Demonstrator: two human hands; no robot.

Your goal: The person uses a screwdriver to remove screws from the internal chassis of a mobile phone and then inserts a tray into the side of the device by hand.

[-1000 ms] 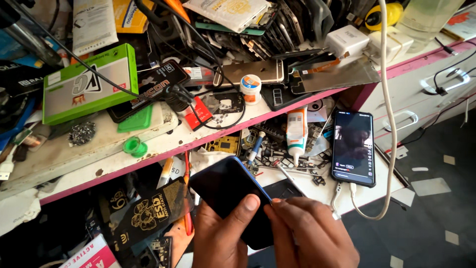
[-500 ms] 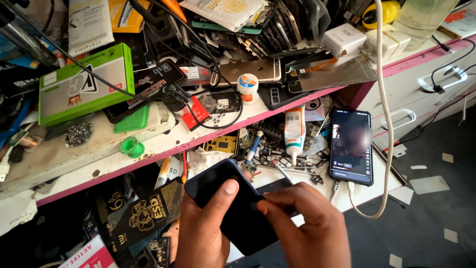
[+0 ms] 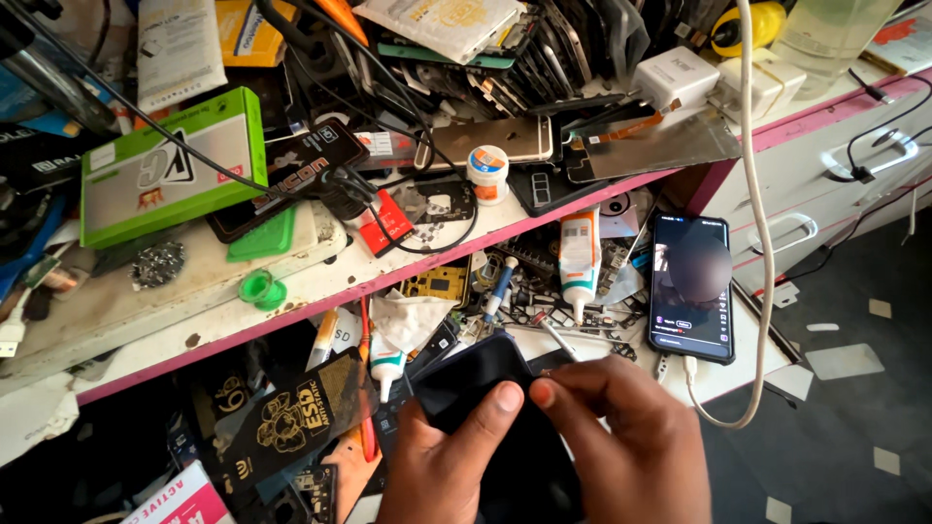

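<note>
**Both hands close on the dark phone, low in the frame**

Since half a second ago the hands and the phone have slid slightly lower and to the right, and the right fingertips now pinch at the phone's upper edge rather than lying over its face.

Largest is the cluttered workbench [image 3: 146, 311], its white top edged in pink, with an open shelf beneath it. Much of what lies there is hard to make out: stacked phone frames and screens at the top overlap into one dark heap, and small parts in the shelf blur together. A green box [image 3: 175, 165] sits at the left, crossed by a black cable.

The dark phone [image 3: 476, 388] lies below the shelf, near the bottom middle. Its lower part is hidden behind the hands and cut off by the frame edge. The left hand [image 3: 442, 466] grips it from below, thumb pressed flat on its face. The right hand [image 3: 631, 446] comes in from the right, thumb and forefinger pressed together at the phone's top right edge; whether they pinch something small there cannot be told.

A lit smartphone [image 3: 691, 286] lies to the right, a white cable [image 3: 762, 243] plugged into it. Smaller still, a white glue tube [image 3: 579, 257] stands just left of it.
</note>
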